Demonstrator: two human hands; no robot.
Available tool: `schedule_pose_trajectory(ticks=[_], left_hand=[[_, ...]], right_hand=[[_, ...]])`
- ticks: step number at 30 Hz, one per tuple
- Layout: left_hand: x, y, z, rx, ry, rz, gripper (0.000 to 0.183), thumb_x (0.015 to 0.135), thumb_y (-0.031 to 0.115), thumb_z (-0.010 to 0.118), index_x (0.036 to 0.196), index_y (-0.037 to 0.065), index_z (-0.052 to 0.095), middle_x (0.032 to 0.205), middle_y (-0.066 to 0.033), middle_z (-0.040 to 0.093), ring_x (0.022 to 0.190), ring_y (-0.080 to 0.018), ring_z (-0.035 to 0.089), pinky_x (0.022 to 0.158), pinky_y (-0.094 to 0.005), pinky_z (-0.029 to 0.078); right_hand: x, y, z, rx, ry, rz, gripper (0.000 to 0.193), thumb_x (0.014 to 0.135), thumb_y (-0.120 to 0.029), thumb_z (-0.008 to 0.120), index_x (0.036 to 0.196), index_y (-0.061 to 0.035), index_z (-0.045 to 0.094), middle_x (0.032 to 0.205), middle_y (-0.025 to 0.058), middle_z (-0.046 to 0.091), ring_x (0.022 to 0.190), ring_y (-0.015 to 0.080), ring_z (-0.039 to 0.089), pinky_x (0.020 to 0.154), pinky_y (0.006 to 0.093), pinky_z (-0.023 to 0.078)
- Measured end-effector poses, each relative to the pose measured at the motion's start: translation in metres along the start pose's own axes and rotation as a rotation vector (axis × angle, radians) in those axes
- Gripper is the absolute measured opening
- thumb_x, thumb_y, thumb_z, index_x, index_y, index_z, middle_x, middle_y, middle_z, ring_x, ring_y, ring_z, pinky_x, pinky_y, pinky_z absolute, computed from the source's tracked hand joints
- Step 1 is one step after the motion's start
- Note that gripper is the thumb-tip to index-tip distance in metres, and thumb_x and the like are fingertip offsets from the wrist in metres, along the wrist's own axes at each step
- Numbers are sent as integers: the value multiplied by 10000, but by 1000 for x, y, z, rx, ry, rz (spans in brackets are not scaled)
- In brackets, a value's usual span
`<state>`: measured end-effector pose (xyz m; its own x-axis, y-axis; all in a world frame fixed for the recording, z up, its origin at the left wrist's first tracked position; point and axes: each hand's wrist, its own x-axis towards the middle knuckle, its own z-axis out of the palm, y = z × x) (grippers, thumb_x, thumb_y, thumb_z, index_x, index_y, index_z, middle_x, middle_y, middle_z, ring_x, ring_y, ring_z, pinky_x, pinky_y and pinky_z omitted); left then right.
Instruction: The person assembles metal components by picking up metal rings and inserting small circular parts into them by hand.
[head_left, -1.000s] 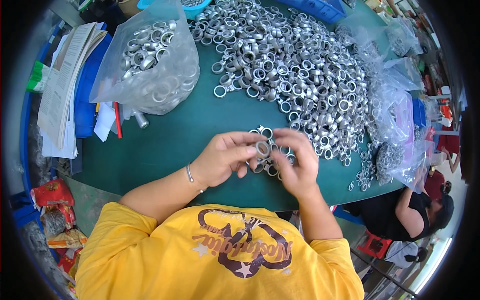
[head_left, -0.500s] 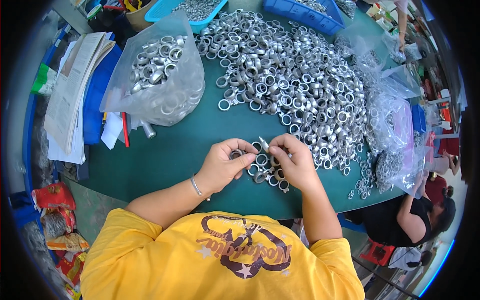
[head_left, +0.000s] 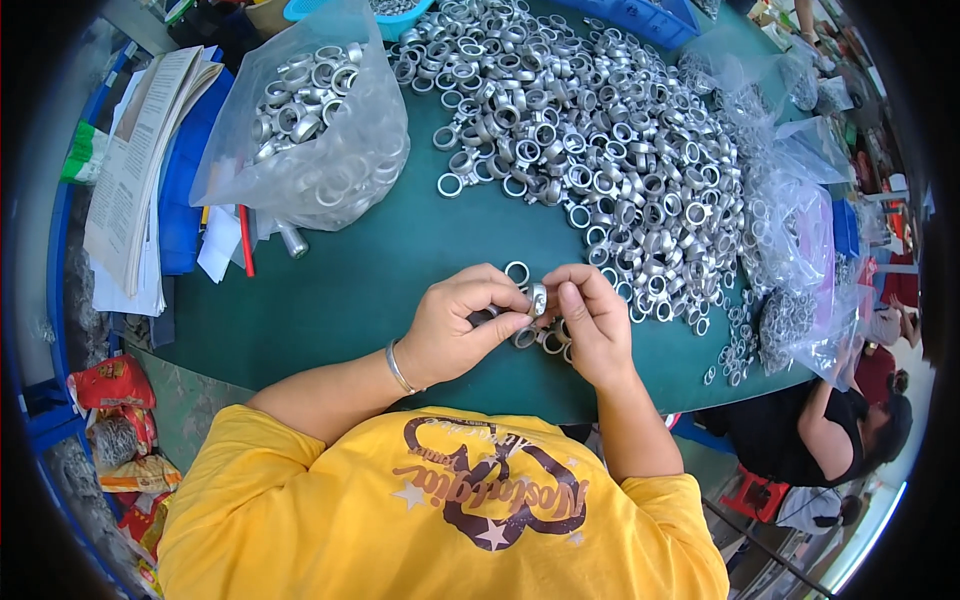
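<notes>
L hand [head_left: 465, 322] & R hand [head_left: 594, 328]: both pinching 1 metal ring [head_left: 538, 301], nr side of ring pile [head_left: 620, 150]. Loose rings [head_left: 553, 343]: same side of pile. Risk: poss. drop, b/c fingertip-only hold.

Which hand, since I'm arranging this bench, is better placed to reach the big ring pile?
Probably the right hand: the pile comes down close beside it, while the left hand sits farther off. Both hands' fingers are at one ring, though.
</notes>
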<state>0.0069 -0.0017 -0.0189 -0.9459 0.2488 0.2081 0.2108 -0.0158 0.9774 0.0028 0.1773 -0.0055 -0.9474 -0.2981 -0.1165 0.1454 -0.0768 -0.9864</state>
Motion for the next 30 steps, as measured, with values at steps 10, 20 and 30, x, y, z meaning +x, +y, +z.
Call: schedule_pose_trajectory(ticks=[10,20,30], left_hand=[[0,3,1,-377,18,-407,93,816,80,635,863,21,581,652,9,549,493,-30,455,440,-158,335],[-2,2,-1,-304,-32,-324,113,808,108,658,852,21,599,672,7,564,530,-29,473,472,-159,354],[-3,0,2,-232,44,-232,126,779,71,679,884,18,632,799,-11,605,662,-51,527,588,-178,417]], right_hand=[[2,9,-2,471,-11,-118,248,834,-24,585,1061,2,488,1076,187,568,947,211,588,792,311,503],[-1,11,-2,595,-4,100,241,878,-84,538,1089,28,506,1012,190,601,898,245,626,743,318,550],[-2,11,-1,508,-5,134,200,886,-85,529,1037,45,524,927,156,620,803,215,640,699,312,556]])
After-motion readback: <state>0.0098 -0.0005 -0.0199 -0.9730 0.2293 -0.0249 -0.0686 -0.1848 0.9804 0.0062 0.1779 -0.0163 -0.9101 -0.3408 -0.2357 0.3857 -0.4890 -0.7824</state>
